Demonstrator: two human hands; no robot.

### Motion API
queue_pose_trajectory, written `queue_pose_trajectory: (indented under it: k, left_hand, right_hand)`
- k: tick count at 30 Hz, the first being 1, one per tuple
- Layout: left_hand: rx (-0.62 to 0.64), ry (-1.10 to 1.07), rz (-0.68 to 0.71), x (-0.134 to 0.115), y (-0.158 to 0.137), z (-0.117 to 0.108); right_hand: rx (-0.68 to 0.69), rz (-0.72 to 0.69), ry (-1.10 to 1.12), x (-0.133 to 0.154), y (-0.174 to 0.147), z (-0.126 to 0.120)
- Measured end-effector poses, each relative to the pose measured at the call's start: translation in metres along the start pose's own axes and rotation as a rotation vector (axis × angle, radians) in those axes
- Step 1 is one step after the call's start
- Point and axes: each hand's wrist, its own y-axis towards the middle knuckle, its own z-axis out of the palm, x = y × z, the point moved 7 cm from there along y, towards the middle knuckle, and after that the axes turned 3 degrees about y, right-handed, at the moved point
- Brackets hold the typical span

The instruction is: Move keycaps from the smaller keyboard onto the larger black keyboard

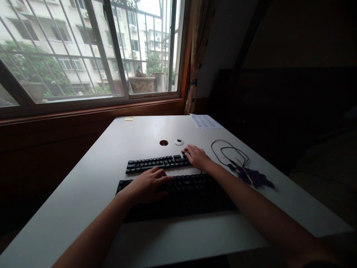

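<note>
A black keyboard (pixel 192 182) lies on the white table, its upper left and right parts showing keys. Across its left half rests my left hand (pixel 150 183), fingers stretched out and apart, hiding part of it. Beyond the keyboard, loose black keycaps (pixel 150 163) stand in several rows on the table top. At the right end of these rows is my right hand (pixel 196 156), fingertips pinched together at a small dark keycap (pixel 183 152). The lower part of the keyboard is too dark to make out.
A coiled black cable (pixel 223 149) and a dark purple cloth (pixel 256 178) lie on the right. Further back are a round hole (pixel 163 143), a white round cover (pixel 179 142), printed sheets (pixel 205 121) and a yellow note (pixel 128 118). A barred window (pixel 83 56) stands behind.
</note>
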Motion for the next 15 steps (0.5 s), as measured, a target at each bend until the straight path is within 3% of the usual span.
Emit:
queue_pose_trajectory:
  k: [10, 15]
  left_hand:
    - [0.004, -0.004, -0.001, 0.001, 0.0, 0.001]
    - [0.011, 0.001, -0.011, 0.0, 0.0, 0.0]
  right_hand:
    - [-0.054, -0.03, -0.004, 0.007, 0.03, -0.011]
    - [-0.001, -0.052, -0.016, 0.005, 0.048, -0.011]
